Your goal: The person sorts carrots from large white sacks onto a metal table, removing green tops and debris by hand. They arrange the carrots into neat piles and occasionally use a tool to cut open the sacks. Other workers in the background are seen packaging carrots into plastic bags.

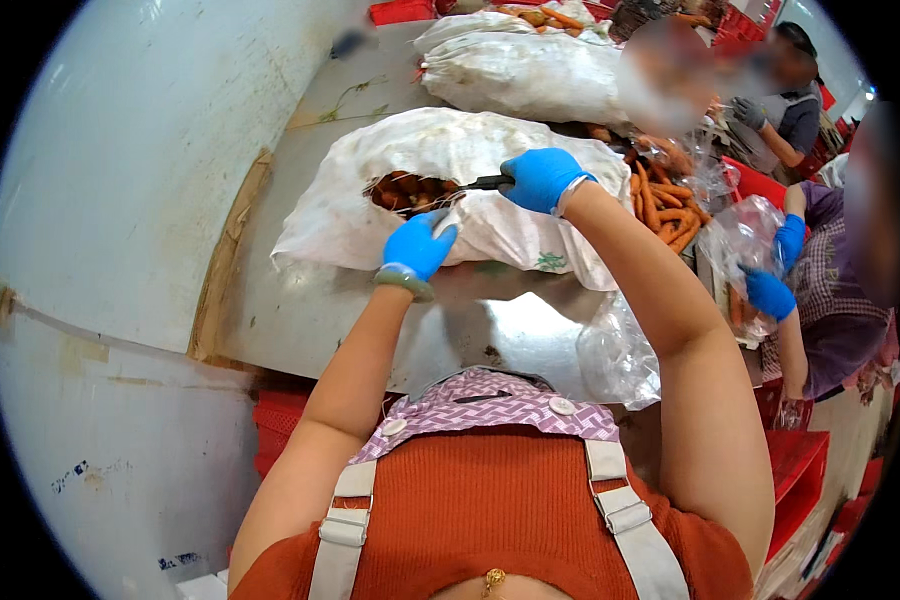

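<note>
A white woven sack (495,139) lies across the steel table before me, with a ragged hole in its upper side. Brownish-orange vegetables (409,191), dark in the shade, show through that hole. My right hand (544,180), in a blue glove, grips a black-handled cutting tool (487,183) that points left at the hole's right edge. Its tip is hard to make out among loose white threads. Also gloved in blue, my left hand (421,246) pinches the sack's cloth just below the hole.
More white sacks (525,75) lie behind. Loose carrots (664,202) are heaped at the right end. Clear plastic bags (621,352) rest at the table's (300,322) near edge. A co-worker's gloved hands (769,292) handle a bag at right. A wall (142,187) bounds the left.
</note>
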Demonstrator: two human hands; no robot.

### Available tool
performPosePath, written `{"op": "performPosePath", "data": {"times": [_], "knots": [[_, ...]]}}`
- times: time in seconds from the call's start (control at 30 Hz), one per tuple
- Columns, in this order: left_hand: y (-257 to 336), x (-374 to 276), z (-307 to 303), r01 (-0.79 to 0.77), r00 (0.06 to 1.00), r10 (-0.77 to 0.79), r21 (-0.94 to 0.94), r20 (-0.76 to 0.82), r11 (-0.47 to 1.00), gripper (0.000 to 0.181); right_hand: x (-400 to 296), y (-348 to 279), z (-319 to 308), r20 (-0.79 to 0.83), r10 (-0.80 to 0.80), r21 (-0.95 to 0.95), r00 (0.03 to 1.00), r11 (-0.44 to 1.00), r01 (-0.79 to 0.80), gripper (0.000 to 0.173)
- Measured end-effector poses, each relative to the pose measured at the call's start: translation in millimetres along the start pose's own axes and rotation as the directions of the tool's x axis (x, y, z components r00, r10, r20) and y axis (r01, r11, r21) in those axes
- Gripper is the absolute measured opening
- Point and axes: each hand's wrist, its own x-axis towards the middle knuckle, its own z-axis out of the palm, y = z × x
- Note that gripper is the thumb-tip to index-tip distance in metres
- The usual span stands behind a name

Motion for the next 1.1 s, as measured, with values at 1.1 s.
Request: {"op": "performPosePath", "data": {"times": [1.1], "knots": [[20.1, -33.5, 20.0, -0.140, 0.989, 0.130, 0.180, 0.068, 0.974, 0.020, -28.0, 69.9, 33.4, -0.012, 0.021, -0.230, 1.000, 0.973, -0.023, 0.018]]}}
